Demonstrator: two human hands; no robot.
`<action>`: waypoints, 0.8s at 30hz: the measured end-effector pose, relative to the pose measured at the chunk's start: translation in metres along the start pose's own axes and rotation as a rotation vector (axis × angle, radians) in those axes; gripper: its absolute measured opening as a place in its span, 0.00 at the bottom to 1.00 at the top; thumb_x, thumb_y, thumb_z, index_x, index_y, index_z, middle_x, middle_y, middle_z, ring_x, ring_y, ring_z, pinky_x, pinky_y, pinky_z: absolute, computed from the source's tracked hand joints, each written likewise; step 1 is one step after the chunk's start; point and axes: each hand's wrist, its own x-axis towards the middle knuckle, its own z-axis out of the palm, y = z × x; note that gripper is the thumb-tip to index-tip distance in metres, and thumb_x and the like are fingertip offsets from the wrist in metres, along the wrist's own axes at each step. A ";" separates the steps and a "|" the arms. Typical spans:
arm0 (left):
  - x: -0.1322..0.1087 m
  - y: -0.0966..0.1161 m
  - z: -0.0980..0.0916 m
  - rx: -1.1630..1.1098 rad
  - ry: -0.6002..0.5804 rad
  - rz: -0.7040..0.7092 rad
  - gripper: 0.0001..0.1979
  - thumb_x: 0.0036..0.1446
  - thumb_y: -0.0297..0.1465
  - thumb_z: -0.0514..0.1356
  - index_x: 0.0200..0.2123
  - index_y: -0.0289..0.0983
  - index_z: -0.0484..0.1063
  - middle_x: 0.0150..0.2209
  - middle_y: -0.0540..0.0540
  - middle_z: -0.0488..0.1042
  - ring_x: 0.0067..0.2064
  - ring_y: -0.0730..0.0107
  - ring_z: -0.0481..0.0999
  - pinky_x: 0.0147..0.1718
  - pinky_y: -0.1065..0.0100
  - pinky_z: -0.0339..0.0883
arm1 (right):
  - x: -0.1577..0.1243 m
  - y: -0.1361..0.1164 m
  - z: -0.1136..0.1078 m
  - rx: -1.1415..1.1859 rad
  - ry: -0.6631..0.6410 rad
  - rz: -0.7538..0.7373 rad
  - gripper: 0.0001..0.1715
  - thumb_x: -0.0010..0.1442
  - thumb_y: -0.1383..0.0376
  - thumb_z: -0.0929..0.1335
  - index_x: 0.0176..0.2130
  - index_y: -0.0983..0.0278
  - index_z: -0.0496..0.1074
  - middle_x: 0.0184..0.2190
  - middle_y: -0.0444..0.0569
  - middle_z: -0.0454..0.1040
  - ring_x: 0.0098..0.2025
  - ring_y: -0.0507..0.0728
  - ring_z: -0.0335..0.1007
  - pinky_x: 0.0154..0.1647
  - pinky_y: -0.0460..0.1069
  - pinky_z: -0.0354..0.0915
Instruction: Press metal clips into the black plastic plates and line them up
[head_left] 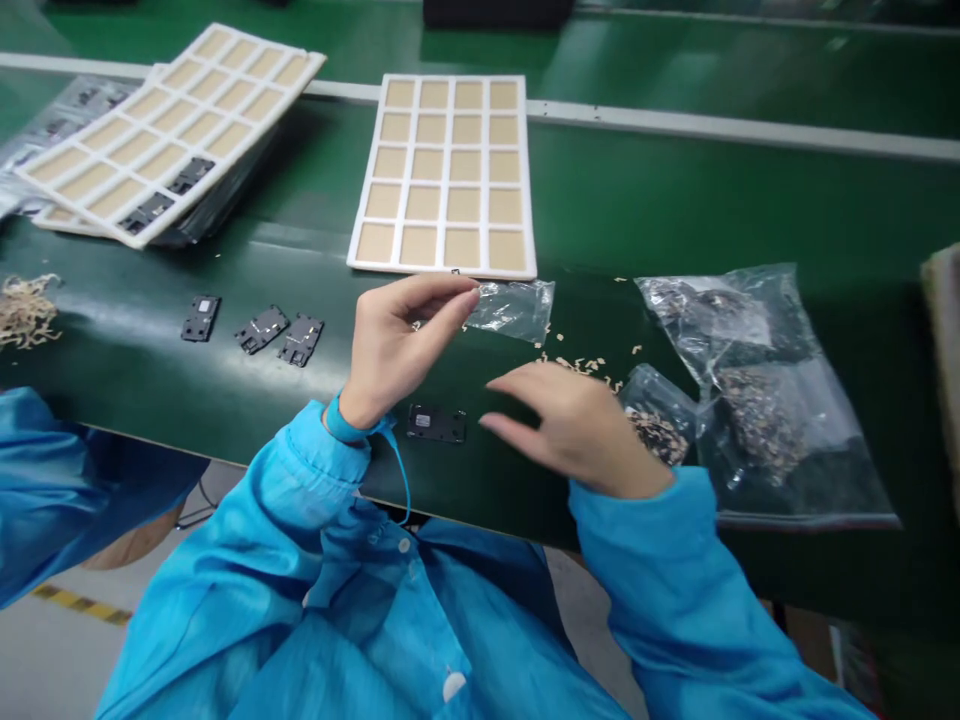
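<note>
Your left hand (401, 345) pinches a small clear bag (511, 309) narrowly just beyond the black plate (436, 424), while your right hand (577, 430) is open beside that plate, holding nothing.

The desk (750, 200) is dark green, edged by a pale grey stripe (675, 122). The sheet (448, 175) has a white grid around tan squares, like a checkerboard of windows. The small plates (262, 330) are black with silver patches. The small bag (514, 310) is clear. The smock (300, 600) is bright blue; the floor tape (81, 604) shows yellow and black bands.
</note>
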 end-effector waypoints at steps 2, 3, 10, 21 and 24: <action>0.002 -0.003 0.000 -0.031 0.035 -0.022 0.05 0.55 0.27 0.63 0.37 0.36 0.75 0.30 0.49 0.79 0.32 0.73 0.79 0.34 0.71 0.75 | 0.003 -0.018 0.015 -0.045 -0.076 -0.136 0.23 0.58 0.57 0.71 0.47 0.71 0.74 0.45 0.59 0.76 0.42 0.66 0.73 0.38 0.57 0.70; 0.003 -0.005 0.000 -0.039 0.039 -0.039 0.09 0.55 0.26 0.63 0.41 0.36 0.73 0.29 0.51 0.78 0.32 0.73 0.79 0.35 0.70 0.76 | 0.004 -0.025 0.021 -0.065 -0.104 -0.172 0.24 0.58 0.58 0.72 0.49 0.72 0.73 0.48 0.60 0.75 0.43 0.66 0.71 0.39 0.57 0.70; 0.006 0.001 -0.002 -0.144 -0.031 -0.181 0.04 0.54 0.25 0.63 0.35 0.35 0.72 0.29 0.50 0.77 0.33 0.72 0.80 0.34 0.70 0.76 | 0.006 -0.029 0.033 0.167 -0.129 -0.089 0.13 0.60 0.68 0.68 0.46 0.68 0.70 0.48 0.59 0.73 0.47 0.66 0.67 0.43 0.59 0.68; 0.007 0.005 -0.008 0.013 -0.458 -0.261 0.05 0.48 0.29 0.66 0.31 0.35 0.80 0.30 0.47 0.80 0.33 0.69 0.78 0.33 0.71 0.72 | 0.009 0.012 0.007 0.851 0.343 0.474 0.21 0.56 0.69 0.68 0.50 0.60 0.68 0.38 0.46 0.74 0.39 0.56 0.73 0.39 0.51 0.73; 0.004 0.002 -0.003 0.040 -0.521 -0.332 0.05 0.48 0.30 0.66 0.29 0.34 0.79 0.25 0.49 0.78 0.27 0.73 0.75 0.26 0.73 0.68 | 0.011 0.011 0.006 0.893 0.456 0.553 0.16 0.53 0.68 0.70 0.43 0.62 0.69 0.32 0.45 0.76 0.35 0.55 0.75 0.34 0.49 0.74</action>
